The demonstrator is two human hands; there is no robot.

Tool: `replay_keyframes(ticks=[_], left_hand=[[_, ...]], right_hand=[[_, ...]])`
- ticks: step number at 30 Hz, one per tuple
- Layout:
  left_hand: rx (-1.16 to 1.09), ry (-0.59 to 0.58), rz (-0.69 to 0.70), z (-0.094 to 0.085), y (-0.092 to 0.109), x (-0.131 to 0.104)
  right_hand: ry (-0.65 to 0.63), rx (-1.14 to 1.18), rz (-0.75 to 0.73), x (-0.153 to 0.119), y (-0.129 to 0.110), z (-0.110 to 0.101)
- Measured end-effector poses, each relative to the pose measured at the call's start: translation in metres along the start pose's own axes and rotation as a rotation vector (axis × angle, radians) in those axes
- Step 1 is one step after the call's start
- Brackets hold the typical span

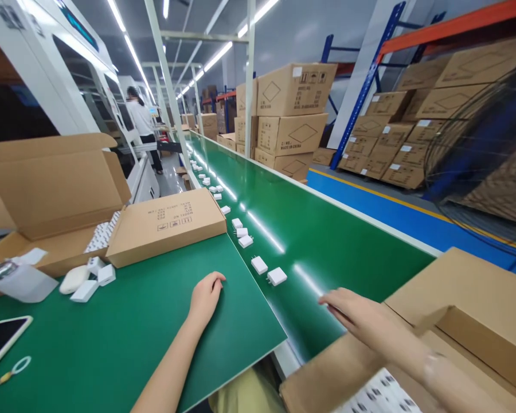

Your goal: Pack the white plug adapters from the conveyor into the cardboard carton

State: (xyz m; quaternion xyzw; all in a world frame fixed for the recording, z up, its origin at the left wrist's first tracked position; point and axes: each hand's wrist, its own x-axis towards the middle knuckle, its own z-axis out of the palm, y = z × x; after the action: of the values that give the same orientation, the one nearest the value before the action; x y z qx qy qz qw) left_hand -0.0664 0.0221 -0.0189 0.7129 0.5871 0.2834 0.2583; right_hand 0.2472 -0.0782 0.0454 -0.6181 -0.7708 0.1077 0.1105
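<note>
My left hand (205, 293) rests on the green tabletop with its fingers curled in, and nothing shows in it. My right hand (348, 307) is over the near end of the green conveyor belt (327, 246), fingers stretched out to the left and apart from the thumb, holding nothing visible. Ahead of the hands, a white charger plug (277, 276) and another charger plug (259, 265) lie on the belt. Several more form a line along its left edge. Below my right forearm is an open cardboard box (460, 287) holding rows of white chargers (380, 396).
On the left of the tabletop (155, 310) are a closed carton (167, 223), an open carton (55, 195), loose white chargers (86, 291), a phone (4, 341) and a ring strap (20, 365). Stacked boxes (292, 126) stand beyond the belt. A person (141, 120) stands far left.
</note>
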Motion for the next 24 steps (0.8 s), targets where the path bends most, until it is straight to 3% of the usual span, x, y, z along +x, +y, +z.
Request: replay_keyframes(ticks=[3, 7, 10, 16, 24], left_hand=[[0.010, 0.011, -0.013, 0.001, 0.002, 0.001], [0.014, 0.019, -0.045, 0.001, 0.005, 0.003], [0.003, 0.024, -0.055, 0.001, 0.005, 0.004], [0.008, 0.027, -0.089, 0.001, 0.008, 0.005], [-0.036, 0.001, -0.116, -0.002, 0.010, 0.005]], right_hand=[[-0.040, -0.087, -0.078, 0.052, -0.025, 0.027], [-0.094, -0.199, -0.108, 0.084, -0.039, 0.055], [-0.132, -0.261, -0.080, 0.089, -0.037, 0.057], [-0.194, -0.297, 0.105, 0.110, -0.032, 0.039], [-0.282, -0.215, 0.304, 0.153, -0.061, 0.069]])
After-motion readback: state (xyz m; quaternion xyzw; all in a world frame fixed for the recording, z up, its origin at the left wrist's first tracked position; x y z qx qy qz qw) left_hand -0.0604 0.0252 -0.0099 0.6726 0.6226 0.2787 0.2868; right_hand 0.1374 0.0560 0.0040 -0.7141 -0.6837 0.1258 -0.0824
